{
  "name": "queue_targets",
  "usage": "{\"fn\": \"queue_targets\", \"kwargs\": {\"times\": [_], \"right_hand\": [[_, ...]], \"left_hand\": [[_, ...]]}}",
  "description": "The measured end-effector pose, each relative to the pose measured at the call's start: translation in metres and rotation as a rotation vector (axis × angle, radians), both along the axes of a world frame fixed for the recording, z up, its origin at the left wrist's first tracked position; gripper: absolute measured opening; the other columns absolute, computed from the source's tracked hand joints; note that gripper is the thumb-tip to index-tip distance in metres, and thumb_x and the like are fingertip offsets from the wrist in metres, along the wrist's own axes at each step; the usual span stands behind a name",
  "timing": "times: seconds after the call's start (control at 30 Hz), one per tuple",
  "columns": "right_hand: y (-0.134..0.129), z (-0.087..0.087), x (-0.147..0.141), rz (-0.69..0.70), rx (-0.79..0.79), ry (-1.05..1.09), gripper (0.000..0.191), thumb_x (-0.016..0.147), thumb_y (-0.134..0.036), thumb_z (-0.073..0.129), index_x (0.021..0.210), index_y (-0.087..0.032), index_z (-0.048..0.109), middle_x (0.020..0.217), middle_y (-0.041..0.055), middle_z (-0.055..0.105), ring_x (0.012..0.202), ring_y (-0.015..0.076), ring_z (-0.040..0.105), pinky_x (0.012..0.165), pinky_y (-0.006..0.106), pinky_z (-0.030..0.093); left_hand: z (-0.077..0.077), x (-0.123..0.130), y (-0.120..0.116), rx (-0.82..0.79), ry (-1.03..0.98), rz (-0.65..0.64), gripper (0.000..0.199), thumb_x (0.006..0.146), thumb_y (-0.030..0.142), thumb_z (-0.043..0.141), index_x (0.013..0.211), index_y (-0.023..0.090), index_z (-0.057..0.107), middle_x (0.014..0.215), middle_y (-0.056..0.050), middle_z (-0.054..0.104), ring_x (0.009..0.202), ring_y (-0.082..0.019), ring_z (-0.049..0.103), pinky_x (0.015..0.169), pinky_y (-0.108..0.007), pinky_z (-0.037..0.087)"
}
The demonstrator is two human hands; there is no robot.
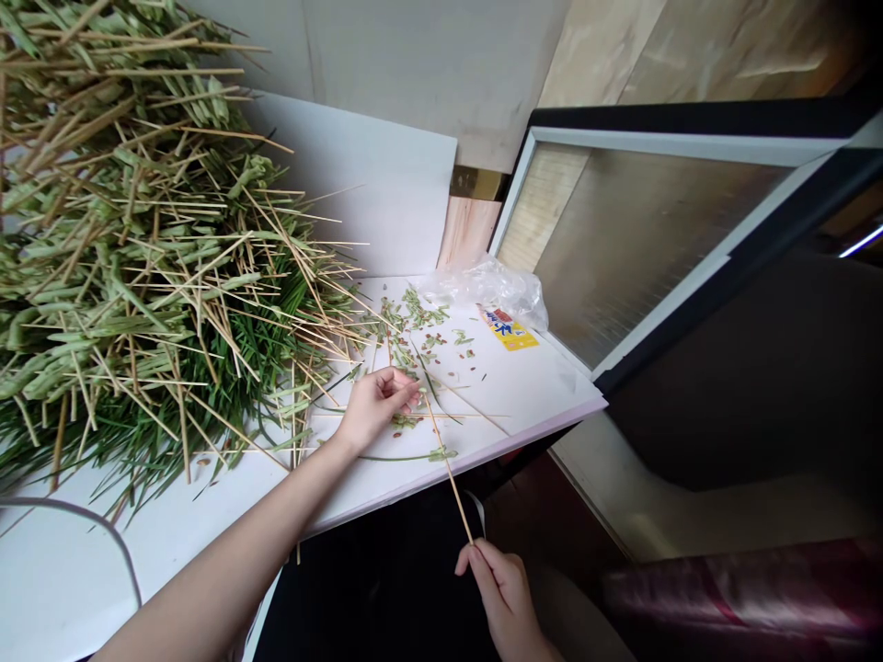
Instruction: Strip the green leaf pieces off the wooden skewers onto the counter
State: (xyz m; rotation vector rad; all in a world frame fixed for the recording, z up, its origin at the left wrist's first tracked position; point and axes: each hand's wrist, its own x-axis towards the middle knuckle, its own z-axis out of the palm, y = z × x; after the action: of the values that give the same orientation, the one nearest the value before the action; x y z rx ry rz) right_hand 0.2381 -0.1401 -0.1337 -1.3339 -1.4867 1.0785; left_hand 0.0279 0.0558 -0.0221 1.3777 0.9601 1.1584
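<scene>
My right hand (500, 588) pinches the lower end of a thin wooden skewer (447, 464) at the bottom of the view. The skewer slants up across the board's front edge to my left hand (378, 409), whose fingertips close around its upper end. Green leaf scraps and small seeds lie around those fingers on a white board (524, 395). A large heap of green leaves on wooden skewers (138, 248) rises just left of my left hand. A long leaf strip (407, 457) lies below my left hand.
A crumpled clear plastic bag (489, 287) and a yellow printed packet (509, 329) lie at the board's back. Behind them stand a pale wall and a dark-framed glass panel (655, 230). A grey cable (83, 524) curves on the white surface at lower left.
</scene>
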Motion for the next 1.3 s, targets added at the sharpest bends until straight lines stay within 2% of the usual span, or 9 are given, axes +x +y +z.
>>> {"fn": "queue_targets", "kwargs": {"times": [0.23,0.77,1.17,1.23,1.3], "right_hand": [[-0.0003,-0.0006,-0.0006,0.001,-0.015,0.004,0.045,0.104,-0.047,0.04,0.074,-0.023,0.064,0.054,-0.0077,0.026,0.047,0.0118,0.028,0.048,0.03,0.02],[0.0008,0.0003,-0.0013,-0.005,-0.037,0.001,0.047,0.103,-0.049,0.041,0.072,-0.022,0.064,0.053,-0.0077,0.028,0.048,0.0113,0.029,0.049,0.03,0.021],[0.0003,0.0006,-0.0014,-0.016,-0.076,0.012,0.05,0.102,-0.052,0.04,0.07,-0.021,0.063,0.054,-0.0077,0.03,0.049,0.0113,0.03,0.052,0.03,0.022],[0.0004,0.0008,-0.0017,-0.018,-0.069,0.003,0.05,0.102,-0.052,0.04,0.07,-0.021,0.062,0.054,-0.0077,0.03,0.05,0.0113,0.031,0.052,0.03,0.023],[0.001,0.0004,-0.0019,-0.021,-0.045,-0.006,0.049,0.102,-0.052,0.04,0.07,-0.021,0.061,0.054,-0.0076,0.029,0.05,0.0115,0.031,0.052,0.03,0.023]], "left_hand": [[-0.001,0.0005,-0.0011,0.04,0.059,-0.029,0.041,0.074,0.054,0.079,0.074,0.015,0.065,0.07,-0.004,0.071,0.058,-0.013,0.061,0.057,-0.025,0.051],[-0.005,0.001,-0.0003,0.109,0.131,0.002,0.04,0.079,0.055,0.073,0.074,0.018,0.061,0.071,-0.004,0.069,0.06,-0.015,0.062,0.058,-0.027,0.051],[-0.0046,0.0016,-0.0053,0.36,0.393,0.014,0.03,0.091,0.042,0.063,0.073,0.019,0.061,0.069,-0.003,0.068,0.059,-0.014,0.06,0.058,-0.024,0.046],[-0.0035,0.0024,-0.0062,0.37,0.379,0.02,0.03,0.09,0.042,0.064,0.073,0.019,0.061,0.069,-0.002,0.068,0.06,-0.014,0.061,0.058,-0.024,0.047],[-0.002,0.0033,-0.0064,0.298,0.29,0.018,0.032,0.089,0.046,0.066,0.073,0.019,0.06,0.072,-0.003,0.069,0.063,-0.015,0.063,0.059,-0.024,0.05]]}}
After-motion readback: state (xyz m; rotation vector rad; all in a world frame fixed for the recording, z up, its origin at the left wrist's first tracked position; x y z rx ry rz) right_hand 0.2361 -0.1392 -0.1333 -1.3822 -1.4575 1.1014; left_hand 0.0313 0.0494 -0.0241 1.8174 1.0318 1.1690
